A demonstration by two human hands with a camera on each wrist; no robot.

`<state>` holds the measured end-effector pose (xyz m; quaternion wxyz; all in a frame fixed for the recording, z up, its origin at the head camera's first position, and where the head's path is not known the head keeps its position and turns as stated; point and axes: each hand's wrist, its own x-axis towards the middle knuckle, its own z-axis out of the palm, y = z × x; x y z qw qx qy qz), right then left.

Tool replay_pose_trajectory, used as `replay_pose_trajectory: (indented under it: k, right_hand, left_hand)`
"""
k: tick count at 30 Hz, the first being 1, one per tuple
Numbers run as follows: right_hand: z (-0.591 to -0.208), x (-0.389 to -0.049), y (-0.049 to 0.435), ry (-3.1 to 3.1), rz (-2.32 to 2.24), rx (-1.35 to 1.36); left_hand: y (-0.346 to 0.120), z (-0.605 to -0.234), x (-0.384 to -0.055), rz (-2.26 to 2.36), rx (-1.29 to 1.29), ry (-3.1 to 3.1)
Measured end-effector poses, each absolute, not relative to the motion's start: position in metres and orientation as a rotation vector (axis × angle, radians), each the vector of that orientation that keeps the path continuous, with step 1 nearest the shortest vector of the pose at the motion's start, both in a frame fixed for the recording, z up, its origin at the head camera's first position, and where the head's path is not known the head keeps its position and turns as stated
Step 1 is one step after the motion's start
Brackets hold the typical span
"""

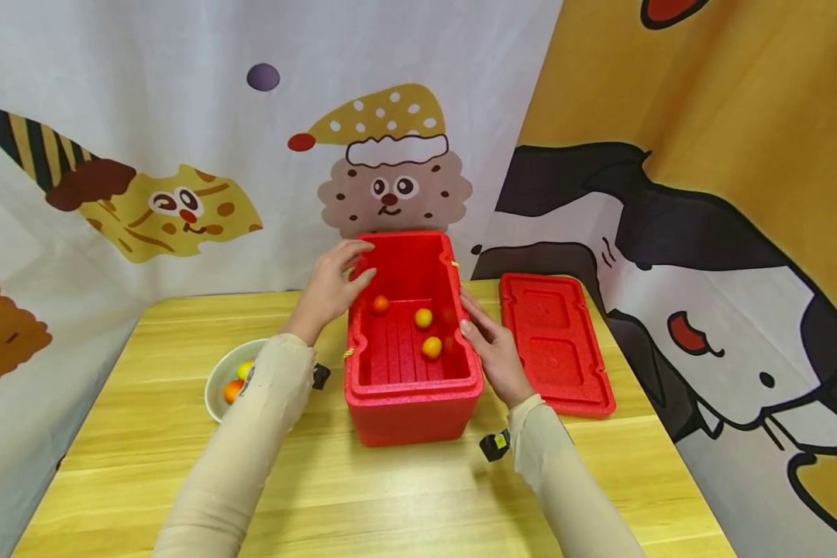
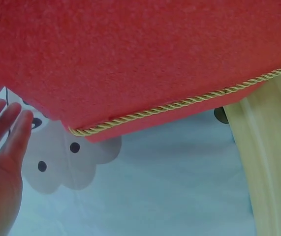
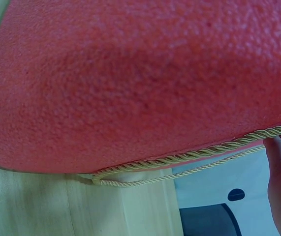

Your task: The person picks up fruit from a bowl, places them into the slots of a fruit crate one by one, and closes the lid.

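Note:
A red foam box [image 1: 411, 415] stands lidless on the table, with a twisted gold rope [image 2: 174, 104] along its side. Inside lie one red-orange round fruit-like ball [image 1: 380, 304] and two yellow-orange balls [image 1: 431, 348]. My left hand [image 1: 335, 283] is at the box's left rim, its fingers spread and loosely bent, with nothing in them. On the opposite side my right hand [image 1: 494, 353] rests against the right rim, fingers extended along the outer wall and thumb at the top edge. The right wrist view shows its fingertips close to the rope [image 3: 214, 150].
Left of the box stands a white bowl [image 1: 212, 387] with a yellow and an orange ball, partly hidden by my left sleeve. The red lid [image 1: 554, 341] lies flat at the right. A printed curtain [image 1: 202, 93] hangs right behind the wooden table [image 1: 363, 496].

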<state>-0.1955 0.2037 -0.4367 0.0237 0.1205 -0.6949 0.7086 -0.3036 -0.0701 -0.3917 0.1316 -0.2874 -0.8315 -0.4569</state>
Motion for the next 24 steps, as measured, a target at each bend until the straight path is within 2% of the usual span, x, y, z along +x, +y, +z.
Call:
replay_pose_trajectory:
  k: [7,14,24]
  right_hand:
    - [-0.433,-0.193,0.203,-2.16,2.19,0.368]
    - [-0.436,-0.193,0.203,-2.163,2.185,0.355]
    - [-0.432,-0.194,0.202,-2.169,2.172,0.373]
  left_hand:
    - [-0.076,-0.398,-0.299,-1.478,-0.811,-2.349]
    - [-0.096,-0.404,-0.291,-1.782,-0.64,-2.193]
    - [-0.14,-0.373,-0.259,-1.863,-0.491,-2.023]
